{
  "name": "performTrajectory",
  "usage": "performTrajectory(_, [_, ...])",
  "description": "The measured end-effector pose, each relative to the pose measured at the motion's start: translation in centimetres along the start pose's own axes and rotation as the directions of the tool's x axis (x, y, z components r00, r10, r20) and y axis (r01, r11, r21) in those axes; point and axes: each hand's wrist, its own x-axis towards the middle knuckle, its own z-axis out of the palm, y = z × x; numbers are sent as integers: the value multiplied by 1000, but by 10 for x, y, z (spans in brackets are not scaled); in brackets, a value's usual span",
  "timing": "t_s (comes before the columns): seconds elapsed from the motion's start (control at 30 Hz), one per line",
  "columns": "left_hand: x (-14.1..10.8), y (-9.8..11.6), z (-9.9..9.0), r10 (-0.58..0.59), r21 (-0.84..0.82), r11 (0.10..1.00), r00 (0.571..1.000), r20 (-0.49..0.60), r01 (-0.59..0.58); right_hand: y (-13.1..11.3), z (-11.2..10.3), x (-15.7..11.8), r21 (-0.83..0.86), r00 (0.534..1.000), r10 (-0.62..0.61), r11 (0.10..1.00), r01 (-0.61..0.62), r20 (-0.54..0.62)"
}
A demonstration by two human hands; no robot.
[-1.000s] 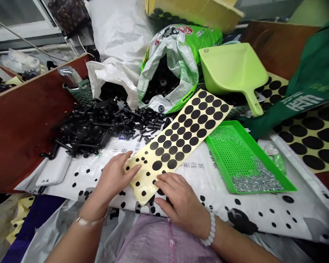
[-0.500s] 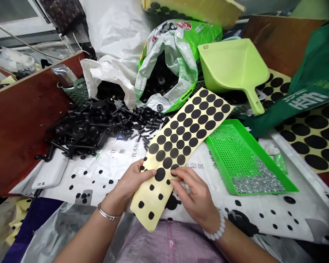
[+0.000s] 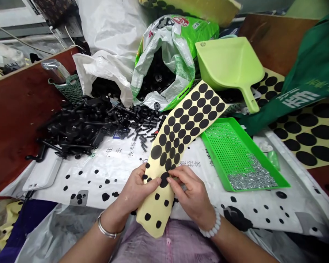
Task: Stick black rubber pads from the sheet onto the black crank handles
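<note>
A long pale yellow backing sheet [image 3: 155, 206] with rows of round black stickers [image 3: 192, 110] slants across the middle and bends near my hands. My left hand [image 3: 134, 191] is closed on its left edge, thumb lying on top. My right hand [image 3: 190, 193] has thumb and forefinger pinched at the edge of one round black sticker [image 3: 163, 180], close to my left thumb. Small black dots sit on the bare lower end of the sheet. The fingertips partly cover the sticker's rim.
Black plastic parts [image 3: 76, 128] are heaped at left beside a white flat device [image 3: 44, 168]. Open bags [image 3: 178, 78] of black parts stand behind. To the right are a green tray [image 3: 285, 182] with small metal pieces, a light green dustpan [image 3: 230, 62] and more sticker sheets [image 3: 312, 164].
My right fingers have shifted from the sheet's right edge to a sticker nearer my left thumb. The sheet is bent more, and the view has shifted slightly.
</note>
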Motion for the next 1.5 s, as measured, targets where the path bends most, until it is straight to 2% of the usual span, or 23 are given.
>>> performTrajectory(0.47, [-2, -6, -2, -10, -63, 998, 999, 39, 13, 4, 1, -1, 20, 1000, 1, 1000, -1, 9])
performTrajectory(0.6, [-1, -8, -1, -19, -81, 996, 998, 51, 23, 3, -2, 0, -102, 996, -88, 991, 88, 8])
performTrajectory(0.73, [0, -11, 1, -33, -112, 993, 999, 26, 36, 2, -3, 0, -304, 970, -242, 924, 232, 6])
performTrajectory(0.8, [0, -11, 1, -39, -111, 993, 999, -6, 38, 0, -2, -1, -347, 957, -289, 895, 279, 22])
performTrajectory(0.97, [2, -12, 3, -60, -103, 993, 994, -86, 51, -5, 0, -9, -337, 927, -362, 864, 375, 102])
performTrajectory(1.07, [2, -12, 2, -67, -108, 993, 994, -87, 57, -6, -2, -15, -295, 914, -357, 867, 400, 192])
performTrajectory(1.13, [4, -14, 1, -63, -123, 991, 995, -75, 53, -8, -8, -19, -231, 918, -340, 894, 383, 205])
performTrajectory(1.27, [4, -16, 6, -41, -127, 991, 995, -87, 29, -13, -31, -27, -29, 949, -286, 956, 292, 132])
performTrajectory(1.33, [4, -14, 10, -15, -55, 998, 1000, -20, 14, -12, -41, -29, 22, 981, -194, 981, 194, 6])
performTrajectory(1.4, [6, -9, 11, 76, 103, 992, 996, 37, -79, -8, -45, -29, 119, 987, -95, 987, 110, -129])
performTrajectory(1.43, [8, -4, 10, 148, 213, 965, 989, 32, -151, -5, -46, -28, 159, 981, -39, 985, 70, -191])
performTrajectory(1.47, [11, 2, 5, 241, 347, 911, 970, -4, -225, -2, -45, -28, 188, 969, 12, 981, 35, -246])
performTrajectory(1.5, [15, 9, -1, 354, 506, 816, 934, -56, -279, 1, -43, -27, 204, 955, 58, 979, 3, -292])
